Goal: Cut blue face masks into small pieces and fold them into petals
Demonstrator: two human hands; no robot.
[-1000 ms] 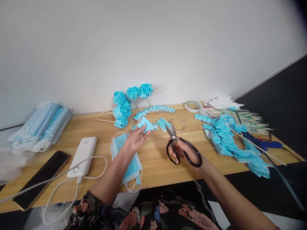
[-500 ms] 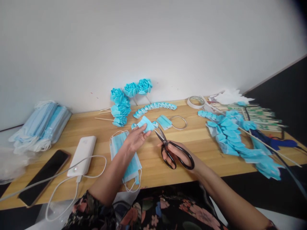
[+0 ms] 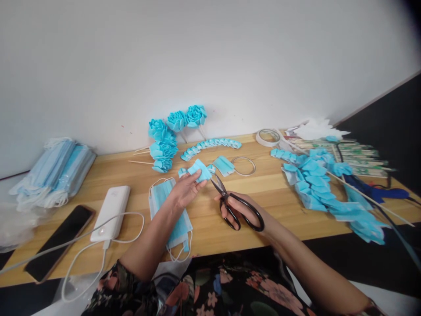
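Note:
My left hand [image 3: 184,192] pinches a small folded piece of blue mask fabric [image 3: 200,170] above the wooden table [image 3: 279,195]. My right hand [image 3: 241,210] grips black-handled scissors [image 3: 235,204], fingers through the loops. The blades point up and left, their tips at the right edge of the blue piece. A flat blue face mask [image 3: 171,210] lies under my left forearm near the table's front edge. A second cut blue piece [image 3: 224,166] rests just beyond the scissors.
Blue fabric roses on sticks [image 3: 176,127] and a curved row of folded petals [image 3: 210,145] lie at the back. A mask stack [image 3: 54,173] is far left, a power bank [image 3: 111,213] and phone [image 3: 57,243] beside it. Tape rolls [image 3: 267,137], blue petals [image 3: 322,184] and sticks fill the right.
My right hand has swung the scissors left, from apart and pointing upward to having the blade tips against the blue piece in my left hand. My left hand has hardly moved.

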